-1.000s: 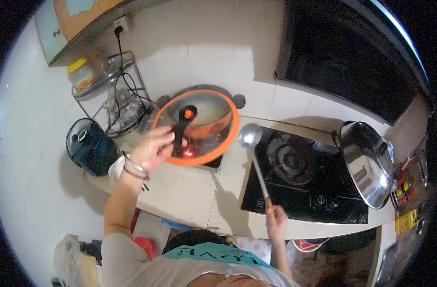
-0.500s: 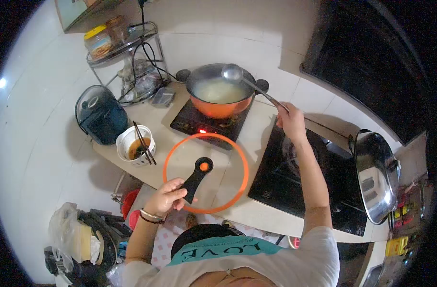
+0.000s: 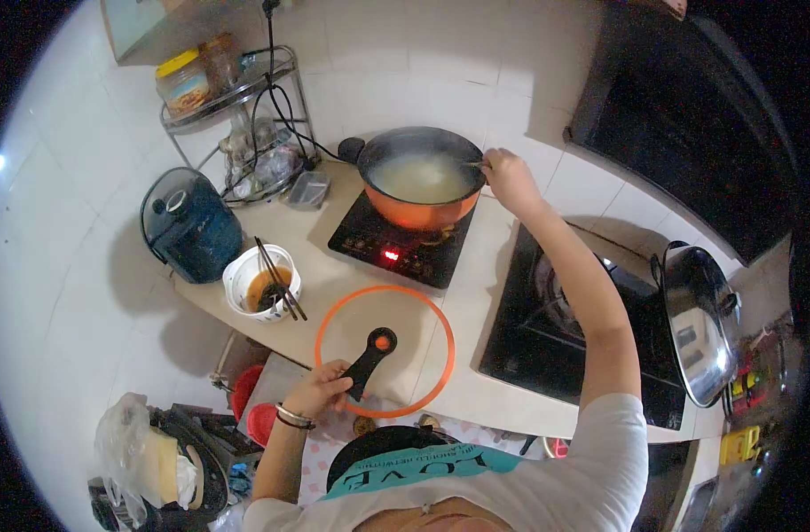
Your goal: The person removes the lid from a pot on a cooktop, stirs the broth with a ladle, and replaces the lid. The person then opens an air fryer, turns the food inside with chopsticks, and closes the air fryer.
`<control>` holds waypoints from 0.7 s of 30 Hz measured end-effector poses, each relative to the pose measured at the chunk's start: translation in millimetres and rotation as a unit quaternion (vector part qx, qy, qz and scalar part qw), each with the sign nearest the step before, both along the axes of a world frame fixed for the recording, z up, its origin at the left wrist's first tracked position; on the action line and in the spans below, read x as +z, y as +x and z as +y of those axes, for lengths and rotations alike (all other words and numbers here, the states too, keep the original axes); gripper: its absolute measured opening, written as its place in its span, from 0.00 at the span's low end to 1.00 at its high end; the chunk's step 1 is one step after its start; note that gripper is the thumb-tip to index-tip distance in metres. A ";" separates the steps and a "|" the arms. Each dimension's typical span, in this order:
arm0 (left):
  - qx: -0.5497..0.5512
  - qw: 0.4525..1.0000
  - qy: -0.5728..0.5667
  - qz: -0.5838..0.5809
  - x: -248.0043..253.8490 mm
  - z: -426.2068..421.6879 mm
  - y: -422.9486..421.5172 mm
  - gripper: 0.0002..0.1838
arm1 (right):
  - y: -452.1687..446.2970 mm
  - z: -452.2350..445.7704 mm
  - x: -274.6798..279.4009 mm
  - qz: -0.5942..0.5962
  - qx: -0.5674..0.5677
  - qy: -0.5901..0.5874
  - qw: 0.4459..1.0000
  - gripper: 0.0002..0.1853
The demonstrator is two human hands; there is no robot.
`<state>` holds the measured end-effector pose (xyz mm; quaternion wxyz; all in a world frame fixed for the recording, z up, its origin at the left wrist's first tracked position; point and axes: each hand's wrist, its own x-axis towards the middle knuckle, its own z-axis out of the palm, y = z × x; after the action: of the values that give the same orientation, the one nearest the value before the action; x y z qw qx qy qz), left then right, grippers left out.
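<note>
My left hand is closed round the black handle of a glass pot lid with an orange rim, held over the counter's front edge. At the back, my right hand grips a ladle above the right rim of the orange pot. Only a bit of the ladle's handle shows; its bowl is out of sight, seemingly down in the pot. Cloudy pale liquid fills part of the pot, with some steam over it. Beneath the pot is a black induction cooker with a lit red display.
A white bowl of brown sauce with chopsticks across it stands left, beside a dark blue container. A wire rack holds jars behind. Right are a black gas hob and a large metal lid.
My right hand has moved left and toward the pot, and the ladle's bowl has gone from above the pot to out of sight. The view has shifted slightly; my left hand still holds the lid.
</note>
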<state>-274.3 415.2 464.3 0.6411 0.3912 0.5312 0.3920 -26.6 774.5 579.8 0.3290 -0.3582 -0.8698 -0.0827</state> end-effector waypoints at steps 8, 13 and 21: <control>0.008 0.998 -0.008 -0.056 -39.9 6.8 -15.6 0.10 | -28.0 28.7 6.8 0.140 -0.065 -0.202 0.967 0.14; -0.005 0.999 -0.023 -0.035 -49.6 10.9 -23.3 0.14 | -20.9 10.2 21.5 0.048 -0.007 -0.245 0.968 0.14; -0.033 0.997 -0.014 -0.066 -64.4 18.6 -30.6 0.11 | -16.0 -11.6 33.6 0.127 0.052 -0.408 0.903 0.13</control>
<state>-304.9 433.8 399.9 0.6929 0.3728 0.4797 0.3883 -42.6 763.0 613.4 0.2652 -0.4228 -0.7958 0.3430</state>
